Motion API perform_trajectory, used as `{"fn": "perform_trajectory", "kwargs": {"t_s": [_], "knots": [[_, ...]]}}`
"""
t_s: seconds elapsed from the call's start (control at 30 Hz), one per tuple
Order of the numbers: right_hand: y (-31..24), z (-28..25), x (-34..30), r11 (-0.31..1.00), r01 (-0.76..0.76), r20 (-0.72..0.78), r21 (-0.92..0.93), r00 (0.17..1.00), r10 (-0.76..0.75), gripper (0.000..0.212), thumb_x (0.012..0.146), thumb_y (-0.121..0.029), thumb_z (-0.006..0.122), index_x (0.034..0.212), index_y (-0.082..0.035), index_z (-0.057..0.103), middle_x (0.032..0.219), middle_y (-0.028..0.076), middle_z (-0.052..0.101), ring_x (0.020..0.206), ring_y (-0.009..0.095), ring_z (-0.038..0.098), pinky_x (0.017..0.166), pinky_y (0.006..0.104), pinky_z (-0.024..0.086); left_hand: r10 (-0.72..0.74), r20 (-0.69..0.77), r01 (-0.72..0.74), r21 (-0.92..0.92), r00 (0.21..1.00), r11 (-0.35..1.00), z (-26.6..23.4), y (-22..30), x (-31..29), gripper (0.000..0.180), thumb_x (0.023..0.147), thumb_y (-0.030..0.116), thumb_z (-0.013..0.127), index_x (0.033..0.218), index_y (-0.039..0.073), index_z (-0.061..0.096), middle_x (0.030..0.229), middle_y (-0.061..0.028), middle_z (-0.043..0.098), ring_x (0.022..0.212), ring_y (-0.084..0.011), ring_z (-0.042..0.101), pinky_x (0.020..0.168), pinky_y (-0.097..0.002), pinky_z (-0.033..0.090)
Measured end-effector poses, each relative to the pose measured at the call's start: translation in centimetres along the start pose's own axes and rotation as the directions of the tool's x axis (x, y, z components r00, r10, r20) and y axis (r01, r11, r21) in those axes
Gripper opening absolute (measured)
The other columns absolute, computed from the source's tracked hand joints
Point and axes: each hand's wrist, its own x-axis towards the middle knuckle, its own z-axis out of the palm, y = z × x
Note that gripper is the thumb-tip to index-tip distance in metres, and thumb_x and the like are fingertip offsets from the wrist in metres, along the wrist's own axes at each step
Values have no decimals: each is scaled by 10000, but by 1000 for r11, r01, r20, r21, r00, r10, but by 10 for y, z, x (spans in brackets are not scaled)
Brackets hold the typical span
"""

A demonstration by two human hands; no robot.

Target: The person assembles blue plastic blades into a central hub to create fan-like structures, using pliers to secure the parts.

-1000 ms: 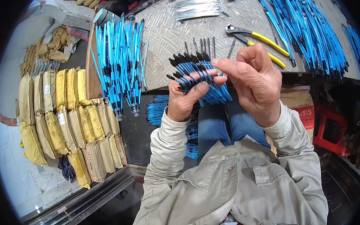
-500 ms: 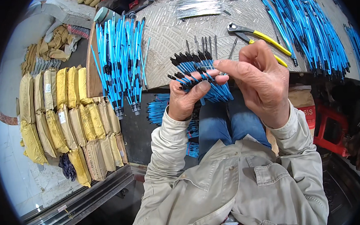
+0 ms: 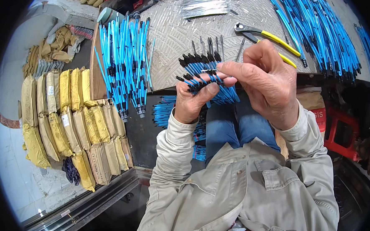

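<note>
My left hand [image 3: 188,103] is wrapped round a bundle of thin blue rods with black ends [image 3: 225,96], held above my lap at the bench edge. Its thumb lies across the near side of the bundle. Close to the black ends, my right hand [image 3: 271,86] is closed, thumb and forefinger pinching a thin silvery wire [image 3: 209,70] that reaches over the bundle. Where the wire's tip goes among the rods is too small to tell. Past the bundle, several slim dark rods [image 3: 210,44] point away over the bench.
Yellow-handled pliers [image 3: 288,43] lie right of centre on the patterned bench top [image 3: 168,45]. Silvery wires [image 3: 204,8] sit at the back. Blue rods are heaped at left [image 3: 123,60] and right [image 3: 318,29]. Wrapped packages [image 3: 66,121] are stacked to the left; a red stool [image 3: 341,134] stands right.
The bundle in my left hand has tilted slightly, its black ends shifting a little right. My right fingertips, still pinching the wire, have moved slightly left across it.
</note>
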Motion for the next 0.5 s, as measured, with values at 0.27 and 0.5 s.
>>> {"fn": "perform_trajectory", "kwargs": {"t_s": [0.27,0.5], "knots": [[0,8,-6,1000,-13,-113,-23,994,10,336,578,-3,648,884,-141,660,685,34,448,509,141,502,409,255,388,-43,-32,42,-29,999,999,1,2,0,263,870,113,569,1069,-57,600,951,-154,660,925,-190,610,876,-317,447],[1,8,-3,1000,4,-79,4,997,-4,329,577,1,644,875,-139,656,684,31,452,512,138,502,414,252,392,29,-14,-29,-37,999,999,-6,-9,0,264,872,147,576,1052,-43,608,942,-147,664,907,-176,613,861,-316,457]]}}
